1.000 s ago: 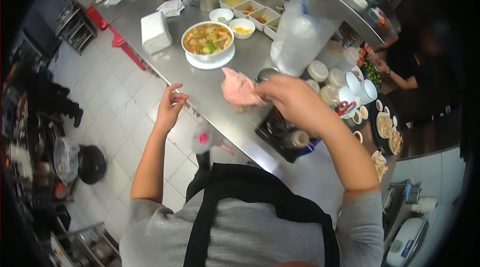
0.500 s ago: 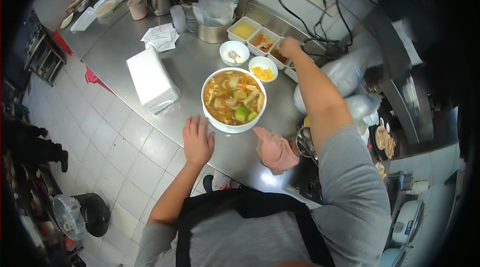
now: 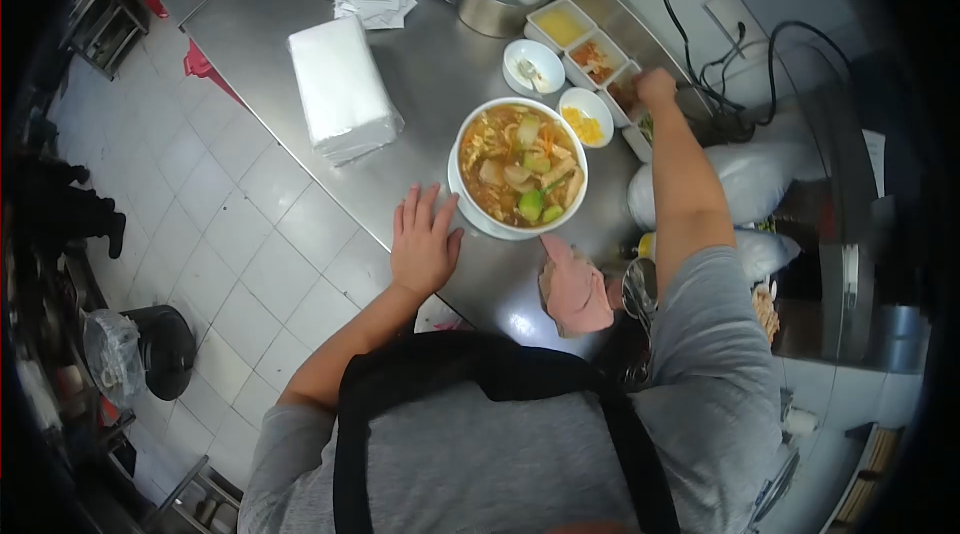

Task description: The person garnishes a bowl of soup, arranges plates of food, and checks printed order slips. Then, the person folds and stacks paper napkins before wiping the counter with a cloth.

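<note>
My left hand [image 3: 425, 242] lies flat on the steel counter with its fingers spread, just left of a large white bowl [image 3: 584, 156] of soup with vegetables. At the row of small containers, my right hand [image 3: 655, 87] reaches down with curled fingers at a container of dark reddish filling [image 3: 622, 94]. Its fingertips are hidden, so what they pinch does not show. Between the soup bowl and the containers stand a small bowl of yellow bits [image 3: 586, 118] and a white bowl with a spoon [image 3: 534, 68].
A wrapped stack of white napkins [image 3: 340, 84] and paper slips [image 3: 372, 0] lie to the left. A pink cloth [image 3: 576, 289] sits near the front edge beside a metal container with utensils [image 3: 639, 286]. Plastic bags [image 3: 720, 184] and black cables [image 3: 690, 54] are at the right.
The camera view has turned, moving the counter items right and up in the picture. My right hand stays at the containers; my left hand remains flat beside the bowl.
</note>
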`<state>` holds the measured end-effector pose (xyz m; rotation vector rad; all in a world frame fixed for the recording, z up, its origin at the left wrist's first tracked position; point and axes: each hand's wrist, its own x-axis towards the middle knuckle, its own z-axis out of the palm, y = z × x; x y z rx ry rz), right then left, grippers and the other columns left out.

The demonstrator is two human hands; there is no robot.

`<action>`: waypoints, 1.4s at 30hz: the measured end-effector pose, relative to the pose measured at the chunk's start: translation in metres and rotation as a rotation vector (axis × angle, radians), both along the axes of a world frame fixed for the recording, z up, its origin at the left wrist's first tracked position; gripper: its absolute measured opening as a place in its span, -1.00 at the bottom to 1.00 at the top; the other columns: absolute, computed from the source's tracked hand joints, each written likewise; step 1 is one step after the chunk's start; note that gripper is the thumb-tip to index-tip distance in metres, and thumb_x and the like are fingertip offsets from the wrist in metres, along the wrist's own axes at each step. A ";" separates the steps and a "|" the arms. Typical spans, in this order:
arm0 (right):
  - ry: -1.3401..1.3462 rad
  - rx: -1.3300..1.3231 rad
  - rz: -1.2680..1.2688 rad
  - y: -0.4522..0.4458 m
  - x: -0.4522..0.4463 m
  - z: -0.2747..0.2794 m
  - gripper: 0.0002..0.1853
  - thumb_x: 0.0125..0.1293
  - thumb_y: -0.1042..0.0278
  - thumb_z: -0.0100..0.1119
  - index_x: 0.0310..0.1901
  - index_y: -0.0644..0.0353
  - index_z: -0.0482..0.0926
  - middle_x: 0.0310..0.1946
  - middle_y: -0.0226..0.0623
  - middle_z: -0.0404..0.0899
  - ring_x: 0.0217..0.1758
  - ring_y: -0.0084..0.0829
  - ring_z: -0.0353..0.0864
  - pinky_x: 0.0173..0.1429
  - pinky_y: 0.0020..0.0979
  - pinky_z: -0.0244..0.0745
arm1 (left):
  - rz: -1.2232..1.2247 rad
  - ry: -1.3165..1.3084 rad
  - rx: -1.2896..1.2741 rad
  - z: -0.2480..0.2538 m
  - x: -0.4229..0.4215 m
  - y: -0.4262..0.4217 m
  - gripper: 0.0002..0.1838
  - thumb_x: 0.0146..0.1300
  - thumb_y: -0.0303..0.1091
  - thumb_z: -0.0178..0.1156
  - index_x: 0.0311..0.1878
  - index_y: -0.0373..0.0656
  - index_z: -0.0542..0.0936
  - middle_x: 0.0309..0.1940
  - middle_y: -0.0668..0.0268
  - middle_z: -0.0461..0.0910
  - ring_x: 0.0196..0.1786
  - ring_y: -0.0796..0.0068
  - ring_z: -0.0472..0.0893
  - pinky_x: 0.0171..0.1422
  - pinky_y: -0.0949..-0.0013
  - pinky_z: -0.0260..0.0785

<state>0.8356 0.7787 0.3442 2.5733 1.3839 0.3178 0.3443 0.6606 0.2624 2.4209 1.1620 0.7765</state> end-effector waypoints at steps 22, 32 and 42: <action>1.422 0.552 0.056 -0.057 -0.151 0.109 -0.82 0.04 0.69 0.28 -0.27 0.39 0.58 -0.39 -0.22 0.61 -0.34 -0.47 0.65 -0.27 -0.53 0.60 | -0.047 -0.007 -0.009 0.001 -0.004 -0.002 -0.43 0.14 -0.27 0.21 0.25 -0.09 0.36 0.30 0.08 0.22 0.41 -0.07 0.08 0.40 -0.10 -0.04; 0.392 0.187 -0.022 -0.028 0.007 0.028 -0.71 0.18 0.20 0.13 -0.36 0.29 0.66 -0.43 -0.07 0.66 -0.52 -0.27 0.66 -0.39 -0.32 0.56 | -0.050 0.020 -0.010 0.001 -0.002 0.002 -0.41 0.12 -0.28 0.22 0.26 -0.05 0.34 0.30 0.11 0.22 0.41 -0.07 0.10 0.39 -0.13 -0.04; 0.283 -0.190 -0.358 -0.069 -0.036 0.023 -0.79 0.03 0.42 0.22 -0.29 0.34 0.66 -0.36 -0.01 0.67 -0.24 -0.09 0.69 -0.19 -0.26 0.58 | -0.066 0.022 -0.008 0.000 -0.004 0.002 -0.39 0.11 -0.28 0.23 0.27 -0.06 0.32 0.32 0.11 0.20 0.43 -0.07 0.08 0.39 -0.15 -0.04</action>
